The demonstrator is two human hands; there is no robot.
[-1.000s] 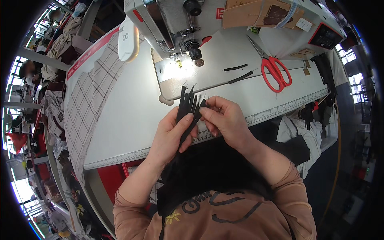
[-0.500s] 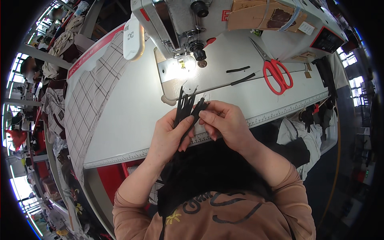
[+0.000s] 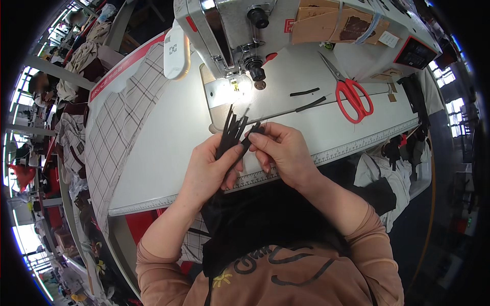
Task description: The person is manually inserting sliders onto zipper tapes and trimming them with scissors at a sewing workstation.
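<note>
My left hand (image 3: 212, 166) is closed round a bundle of narrow black fabric strips (image 3: 230, 135), whose ends fan out toward the sewing machine. Beside it, my right hand (image 3: 280, 150) pinches the upper end of one or more strips at the bundle's right side; how many is hidden by the fingers. Thin loose threads stick out from the strip ends. Two more black strips (image 3: 310, 104) lie apart on the machine bed. Red-handled scissors (image 3: 352, 97) rest to the right of them, blades pointing away from me.
The sewing machine (image 3: 229, 41) stands ahead with its needle area lit. A ruler strip (image 3: 352, 141) runs along the table's near edge. Checked fabric (image 3: 125, 112) drapes over the left side. Cardboard pieces (image 3: 326, 23) are tied to the machine. White and black cloth (image 3: 377, 176) lies at lower right.
Both hands have shifted slightly left with the strips, the left hand a little more. The whole view has moved slightly. Scissors and loose strips lie as before.
</note>
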